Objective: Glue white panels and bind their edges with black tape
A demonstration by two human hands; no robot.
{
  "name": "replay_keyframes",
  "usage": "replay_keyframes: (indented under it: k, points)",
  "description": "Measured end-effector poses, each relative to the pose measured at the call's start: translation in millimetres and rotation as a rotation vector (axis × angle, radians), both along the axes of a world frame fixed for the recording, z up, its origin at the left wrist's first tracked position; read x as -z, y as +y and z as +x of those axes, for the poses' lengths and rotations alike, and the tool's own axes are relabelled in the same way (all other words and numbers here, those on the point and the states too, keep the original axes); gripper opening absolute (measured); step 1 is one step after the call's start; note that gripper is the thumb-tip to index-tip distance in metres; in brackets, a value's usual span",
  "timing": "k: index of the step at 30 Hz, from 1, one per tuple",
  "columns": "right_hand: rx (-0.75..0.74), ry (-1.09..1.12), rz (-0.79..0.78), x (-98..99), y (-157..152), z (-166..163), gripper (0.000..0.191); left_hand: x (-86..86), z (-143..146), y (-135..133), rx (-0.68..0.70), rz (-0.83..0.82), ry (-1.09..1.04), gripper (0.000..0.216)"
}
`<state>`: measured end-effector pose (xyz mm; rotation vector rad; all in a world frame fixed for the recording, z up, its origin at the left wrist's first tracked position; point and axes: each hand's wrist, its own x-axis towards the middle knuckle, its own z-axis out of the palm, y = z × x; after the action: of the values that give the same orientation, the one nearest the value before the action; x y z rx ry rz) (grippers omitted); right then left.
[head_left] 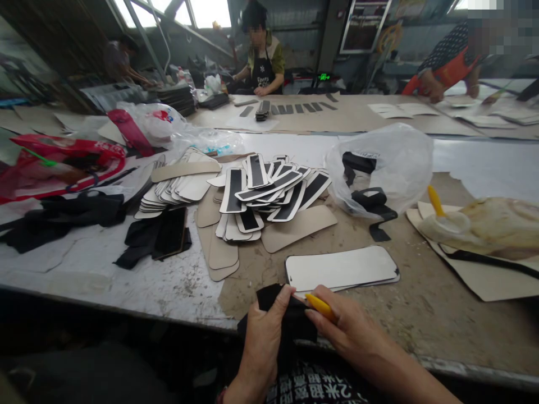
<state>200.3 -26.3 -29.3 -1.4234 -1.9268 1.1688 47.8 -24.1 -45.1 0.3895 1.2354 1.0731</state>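
Observation:
My left hand (263, 334) is closed on a piece of black fabric (295, 325) at the table's near edge. My right hand (349, 331) pinches a yellow tool (320, 306) and also touches the fabric. Just beyond my hands a white rounded card piece (341, 268) lies flat on the table. Farther back is a heap of white cards with black strips (269, 191), and to its left a fanned stack of plain cards (177, 185).
A clear plastic bag (400, 163) holds black strips. A yellow-handled brush stands in a glue bowl (446, 221) at the right. Black fabric scraps (158, 235) and a red bag (63, 165) lie at the left. Other people work at the far side of the table.

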Motion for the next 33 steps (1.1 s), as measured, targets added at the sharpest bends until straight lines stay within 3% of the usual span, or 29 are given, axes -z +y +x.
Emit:
replay_keyframes:
  k: [6, 11, 16, 21, 27, 30, 33]
  points:
    - [-0.05, 0.134, -0.217, 5.2, 3.6, 3.4, 0.017, 10.8, 9.1, -4.6, 0.031, -0.024, 0.075, 0.039]
    - [-0.052, 0.164, -0.112, -0.5, 10.3, 18.3, 0.018, 10.7, 5.3, 5.6, 0.06, -0.026, 0.164, 0.04]
    - [-0.038, 0.079, -0.06, -25.4, 8.8, 61.7, 0.024, 17.5, -4.8, 26.4, 0.046, 0.023, 0.287, 0.039]
    - [-0.204, 0.081, -0.111, -51.2, 8.4, 93.5, 0.022, 27.9, -8.2, 43.5, 0.181, 0.017, 0.415, 0.039]
    - [-0.173, -0.141, -0.094, -28.3, 7.7, 97.8, 0.024, 32.9, -7.4, 52.6, 0.268, 0.043, 0.494, 0.032]
    - [-0.157, -0.185, -0.077, -14.7, 7.7, 93.3, 0.016, 30.2, -7.5, 56.2, 0.317, 0.031, 0.471, 0.027]
    - [-0.19, -0.22, -0.141, -11.8, 16.0, 82.0, 0.012, 28.7, -9.2, 60.6, 0.346, 0.024, 0.438, 0.022]
